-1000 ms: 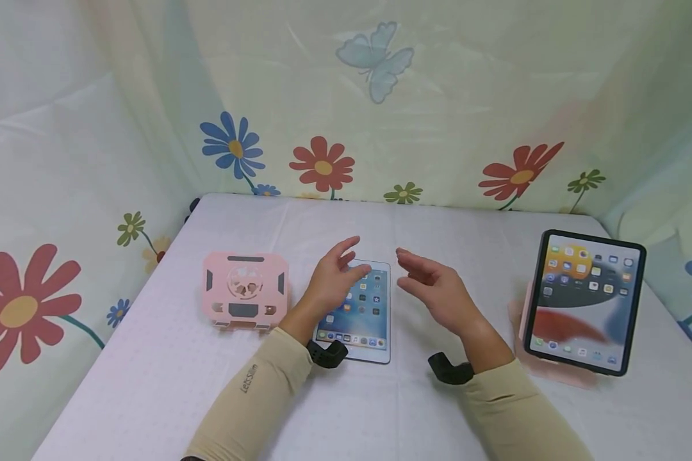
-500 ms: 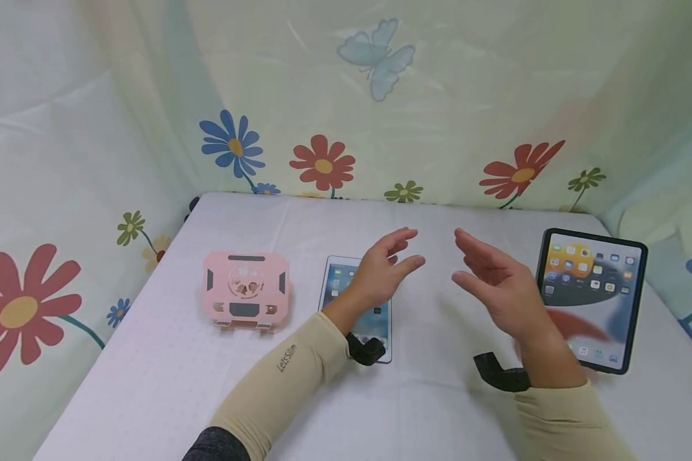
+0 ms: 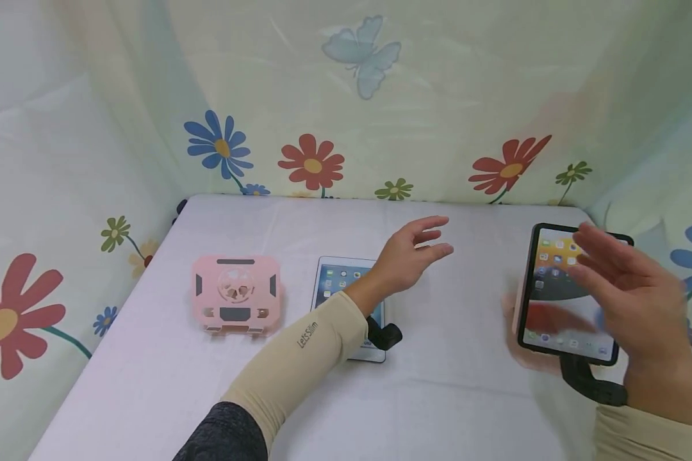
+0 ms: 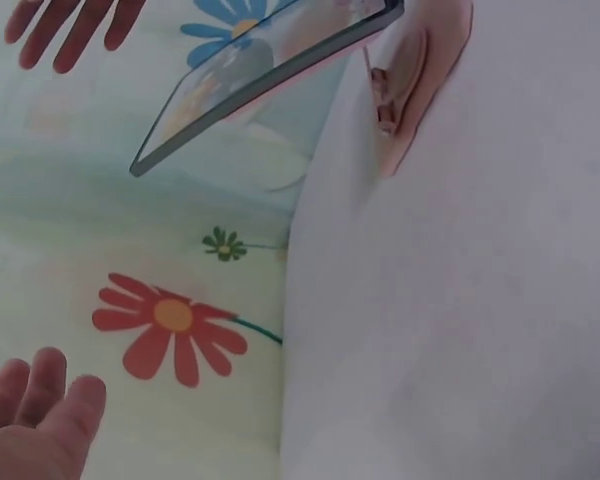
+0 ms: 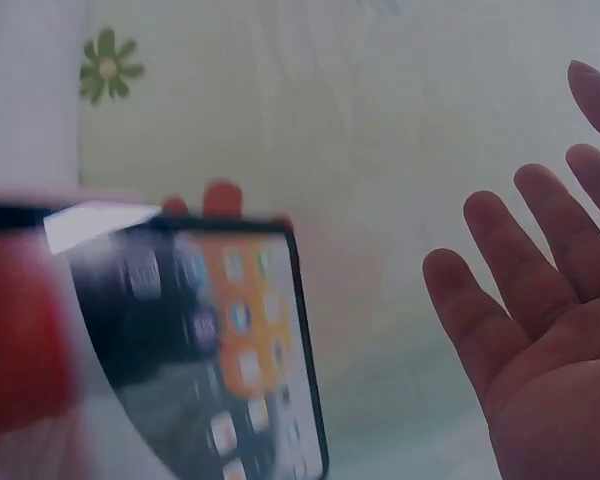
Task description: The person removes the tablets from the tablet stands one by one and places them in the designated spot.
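Note:
A large black-framed tablet (image 3: 559,301), its screen lit, leans on a pink stand (image 4: 420,90) at the table's right. My right hand (image 3: 640,301) is raised in front of that tablet's right side with fingers extended, hiding part of the screen. In the right wrist view the palm (image 5: 560,340) shows with nothing in it, apart from the tablet. My left hand (image 3: 403,256) hovers over the table between the two tablets, fingers relaxed and holding nothing. Beneath the left forearm lies a smaller white tablet (image 3: 329,282), lit and partly covered by the sleeve.
A second pink stand (image 3: 236,285), with a round cut-out and grey pads, stands left of the white tablet. A white cloth (image 3: 461,410) covers the table. Flower-printed curtains (image 3: 438,96) hang behind and at both sides.
Both hands have moved right. The left has passed from above the white tablet to beyond its right side; the right has come in front of the large tablet. Neither tablet has visibly moved.

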Demonstrator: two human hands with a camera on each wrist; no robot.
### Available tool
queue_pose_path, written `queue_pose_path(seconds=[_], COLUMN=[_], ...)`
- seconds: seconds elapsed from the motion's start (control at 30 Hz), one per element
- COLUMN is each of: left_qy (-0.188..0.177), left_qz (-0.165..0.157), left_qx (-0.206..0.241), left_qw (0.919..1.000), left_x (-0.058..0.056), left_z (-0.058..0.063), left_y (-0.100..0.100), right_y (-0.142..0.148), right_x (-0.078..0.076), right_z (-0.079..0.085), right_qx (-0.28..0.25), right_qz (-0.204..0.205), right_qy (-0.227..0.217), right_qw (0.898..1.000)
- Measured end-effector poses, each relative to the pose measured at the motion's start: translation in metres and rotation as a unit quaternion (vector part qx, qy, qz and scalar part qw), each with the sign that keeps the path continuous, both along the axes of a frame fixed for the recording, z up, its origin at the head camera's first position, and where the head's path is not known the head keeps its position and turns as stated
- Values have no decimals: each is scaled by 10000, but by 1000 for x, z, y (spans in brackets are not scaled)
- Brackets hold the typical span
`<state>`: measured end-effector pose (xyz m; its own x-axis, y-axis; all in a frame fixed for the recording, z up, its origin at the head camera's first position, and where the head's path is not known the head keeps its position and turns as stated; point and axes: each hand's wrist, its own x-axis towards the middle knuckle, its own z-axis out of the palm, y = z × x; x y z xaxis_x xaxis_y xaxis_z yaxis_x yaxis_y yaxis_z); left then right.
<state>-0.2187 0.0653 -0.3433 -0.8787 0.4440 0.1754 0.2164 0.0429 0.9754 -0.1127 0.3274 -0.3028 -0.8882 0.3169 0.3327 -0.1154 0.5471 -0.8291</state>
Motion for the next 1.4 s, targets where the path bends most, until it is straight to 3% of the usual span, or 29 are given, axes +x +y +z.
queue_pose_path(seconds=[0.07,0.13,0.23,0.33,0.47,0.77,0.9,1.13,1.4], left_qy=[121,186,235,303,328,251,168,-80,-65], left_qz=[-36,-64,-113,-204,-327,-526,-558,-621,-609], left_qx=[-76,-109,-127,-205,-416,-612,-783,-824,-884], left_qw=[9999,9997,9996,9991,9981,9964,9952,9946,9942], left_x=[-1,-2,-4,-7,-8,-9,-9,-7,-4], left_z=[2,2,1,-1,-3,-5,-7,-15,-10], left_y=[6,11,19,26,35,52,58,68,89], right_y=[12,24,40,54,71,98,108,123,126], right_x=[2,2,0,-4,-5,-8,-13,-19,-29], right_z=[-1,-3,-7,-11,-18,-45,-53,-65,-65], right_qx=[-161,-578,-1344,-1704,-1534,-1759,-1715,-2517,-2795], right_qz=[-255,-236,-82,-244,-456,-105,-191,245,198], right_qy=[85,293,751,981,747,617,151,107,-78], right_qw=[9995,9976,9880,9802,9843,9824,9849,9674,9599])
